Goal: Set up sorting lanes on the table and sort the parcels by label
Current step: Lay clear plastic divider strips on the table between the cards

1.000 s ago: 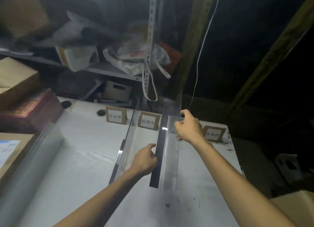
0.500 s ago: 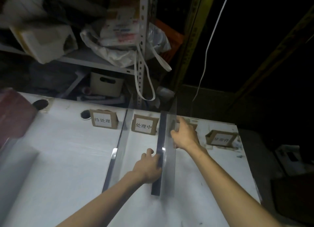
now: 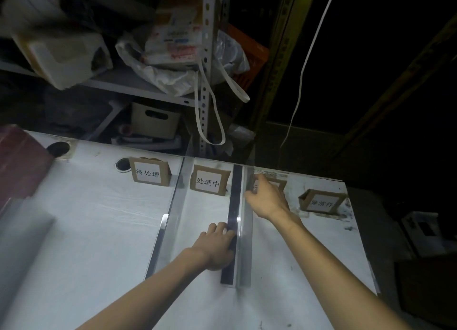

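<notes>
A clear divider panel with a dark base strip (image 3: 235, 206) stands upright on the white table (image 3: 99, 230), running front to back. My left hand (image 3: 217, 245) presses on the strip near its front end, fingers bent over its edge. My right hand (image 3: 265, 197) grips the clear wall farther back. A second clear divider (image 3: 168, 218) stands to the left. Cardboard label cards stand at the back: one (image 3: 149, 171) at the left, one (image 3: 210, 182) between the dividers, one (image 3: 321, 201) at the right. A fourth card (image 3: 279, 182) is mostly hidden by my right hand.
A dark red box (image 3: 19, 166) and a clear sheet (image 3: 22, 235) lie at the table's left edge. Two round holes (image 3: 58, 149) are in the tabletop's back left. Behind stands a metal shelf (image 3: 205, 82) with bags and boxes. Cartons (image 3: 425, 280) sit on the floor at right.
The divider has come down from a raised tilt to rest on the table. My left hand slid forward along its strip; my right hand lowered with the wall. The view tilted down.
</notes>
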`<act>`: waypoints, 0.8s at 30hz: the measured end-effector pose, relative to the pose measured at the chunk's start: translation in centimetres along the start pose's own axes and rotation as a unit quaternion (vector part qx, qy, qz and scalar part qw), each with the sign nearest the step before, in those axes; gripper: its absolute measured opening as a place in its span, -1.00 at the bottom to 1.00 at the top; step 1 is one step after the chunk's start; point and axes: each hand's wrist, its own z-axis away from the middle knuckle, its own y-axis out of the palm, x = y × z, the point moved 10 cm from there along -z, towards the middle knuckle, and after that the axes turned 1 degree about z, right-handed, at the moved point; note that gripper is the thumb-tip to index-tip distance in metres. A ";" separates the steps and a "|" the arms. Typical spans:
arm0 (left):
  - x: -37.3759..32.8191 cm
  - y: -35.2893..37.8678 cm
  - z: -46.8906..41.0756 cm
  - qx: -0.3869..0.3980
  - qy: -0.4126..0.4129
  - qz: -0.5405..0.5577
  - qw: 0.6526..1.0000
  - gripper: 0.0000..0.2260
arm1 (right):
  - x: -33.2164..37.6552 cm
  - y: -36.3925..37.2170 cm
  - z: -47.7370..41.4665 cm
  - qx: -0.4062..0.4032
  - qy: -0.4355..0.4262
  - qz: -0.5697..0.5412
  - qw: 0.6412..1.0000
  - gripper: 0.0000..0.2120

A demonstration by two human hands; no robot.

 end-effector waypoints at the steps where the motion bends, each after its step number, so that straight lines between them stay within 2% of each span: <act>1: -0.1 -0.3 0.1 -0.006 -0.002 0.009 1.000 -0.54 | 0.0 -0.5 0.4 -0.002 -0.003 0.000 1.000 -0.54; 7: -0.6 -3.4 2.6 -0.060 -0.004 0.114 0.992 -0.62 | 1.2 -3.2 3.8 -0.025 -0.040 -0.008 0.999 -0.57; 14: 0.4 -8.6 11.9 -0.172 0.004 0.193 0.966 -0.69 | 7.1 -3.5 9.4 -0.013 -0.143 -0.043 0.989 -0.78; 18: 4.4 -10.0 18.7 -0.255 -0.018 0.261 0.931 -0.74 | 12.9 -0.6 13.3 0.037 -0.206 -0.043 0.977 -0.80; 24: 13.9 -9.3 30.4 -0.326 -0.100 0.276 0.899 -0.77 | 23.3 5.2 20.0 0.098 -0.298 0.005 0.950 -0.71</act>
